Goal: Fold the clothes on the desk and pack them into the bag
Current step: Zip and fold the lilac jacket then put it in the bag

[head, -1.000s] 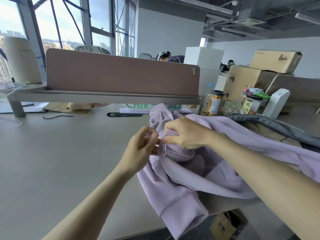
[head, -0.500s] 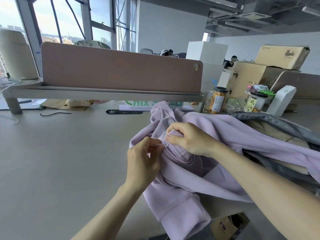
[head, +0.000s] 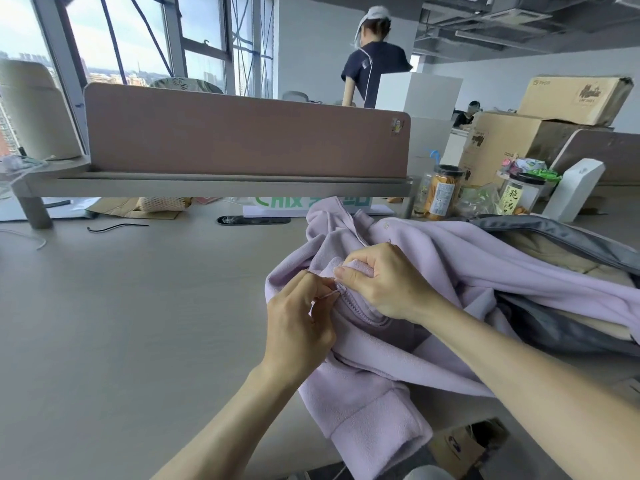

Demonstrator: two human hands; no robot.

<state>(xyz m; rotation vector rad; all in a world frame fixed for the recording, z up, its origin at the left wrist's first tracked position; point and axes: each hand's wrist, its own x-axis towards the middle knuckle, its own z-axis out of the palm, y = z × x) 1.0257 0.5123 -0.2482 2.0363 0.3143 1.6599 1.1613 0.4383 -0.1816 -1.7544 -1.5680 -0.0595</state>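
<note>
A lilac fleece jacket (head: 450, 271) lies crumpled on the grey desk (head: 121, 323), one cuff hanging over the near edge. My left hand (head: 298, 327) pinches the zipper pull at the jacket's front. My right hand (head: 384, 282) grips the fleece edge right beside the zipper's top. A grey bag (head: 561, 233) stands open at the right, partly under the jacket, with beige cloth inside it.
A brown divider panel (head: 242, 136) on a shelf runs across the back of the desk. Snack jars (head: 443, 192) and a white device (head: 571, 188) stand at the back right, cardboard boxes (head: 512, 143) behind. A person stands beyond the divider. A black cable (head: 114, 226) lies at the left.
The jacket has been drawn a little to the left and both hands sit lower on it. A person beyond the divider has stood up.
</note>
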